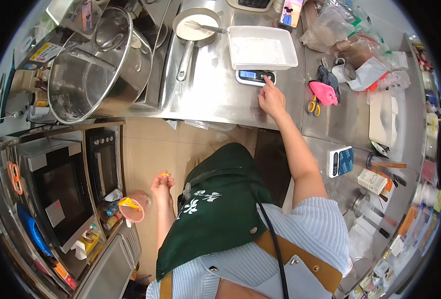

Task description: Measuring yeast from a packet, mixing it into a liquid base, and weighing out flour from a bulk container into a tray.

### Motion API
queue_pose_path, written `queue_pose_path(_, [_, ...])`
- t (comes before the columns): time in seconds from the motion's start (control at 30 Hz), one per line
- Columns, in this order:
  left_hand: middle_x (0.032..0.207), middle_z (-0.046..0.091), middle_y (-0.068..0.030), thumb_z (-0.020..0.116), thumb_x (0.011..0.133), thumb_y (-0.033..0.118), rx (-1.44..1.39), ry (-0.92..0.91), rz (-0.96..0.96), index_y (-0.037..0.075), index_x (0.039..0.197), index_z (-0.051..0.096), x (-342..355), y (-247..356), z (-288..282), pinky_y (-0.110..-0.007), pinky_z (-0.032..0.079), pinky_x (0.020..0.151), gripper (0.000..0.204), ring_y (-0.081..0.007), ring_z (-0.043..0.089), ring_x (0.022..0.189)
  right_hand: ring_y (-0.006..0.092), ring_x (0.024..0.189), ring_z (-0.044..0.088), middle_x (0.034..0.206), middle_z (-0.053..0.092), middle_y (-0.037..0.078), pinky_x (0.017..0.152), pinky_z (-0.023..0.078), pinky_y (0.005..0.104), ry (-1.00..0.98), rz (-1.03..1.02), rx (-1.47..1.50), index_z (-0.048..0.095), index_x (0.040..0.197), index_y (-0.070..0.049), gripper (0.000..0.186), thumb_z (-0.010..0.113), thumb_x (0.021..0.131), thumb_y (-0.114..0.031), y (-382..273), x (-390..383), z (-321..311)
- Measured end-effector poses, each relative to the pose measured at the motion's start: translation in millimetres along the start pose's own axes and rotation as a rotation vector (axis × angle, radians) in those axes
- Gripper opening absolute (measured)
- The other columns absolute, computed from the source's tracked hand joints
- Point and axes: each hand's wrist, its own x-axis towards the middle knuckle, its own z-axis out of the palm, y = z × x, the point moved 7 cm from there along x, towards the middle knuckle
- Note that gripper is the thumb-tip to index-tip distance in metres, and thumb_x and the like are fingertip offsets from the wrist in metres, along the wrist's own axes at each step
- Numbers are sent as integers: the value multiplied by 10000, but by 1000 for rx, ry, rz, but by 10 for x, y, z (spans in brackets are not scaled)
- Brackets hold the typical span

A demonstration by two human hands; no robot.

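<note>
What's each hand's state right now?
Left hand: curled, small yellow item at fingertips; grip unclear.
Right hand: closed except index finger, touching the scale.

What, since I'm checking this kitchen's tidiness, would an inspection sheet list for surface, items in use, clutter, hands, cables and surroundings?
Surface: shiny steel counter.
Items in use: white tub with whitish contents, apparently resting on a lit scale; saucepan beside it holding a whisk.
Clutter: plastic bags and yellow-handled scissors, right.
Hands: right hand has its index finger at the scale's buttons; left hand hangs low, something yellow at its fingertips, too small to identify.
Cables: black cord down the wearer's front.
Surroundings: tiled floor; dark-fronted oven, left.
</note>
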Motion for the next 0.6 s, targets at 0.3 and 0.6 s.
queue_pose_path(0.3, [777,571,-69,466,841,55,37,13,-22,-10,942,537,-102,-37,443,-213,458,516,139,-112,540,572,277,776,574,1249,422,81,649,464,367,-28,-73,-12,505,633,-60,101,594,649,-105,47,87,90])
queue_pose_path(0.6, [764,571,-68,460,845,54,49,16,5,-13,939,537,-83,-28,529,-211,461,512,138,-113,540,566,284,751,576,1239,430,98,636,464,371,-88,-115,-39,506,634,-41,142,614,666,-128,33,73,58])
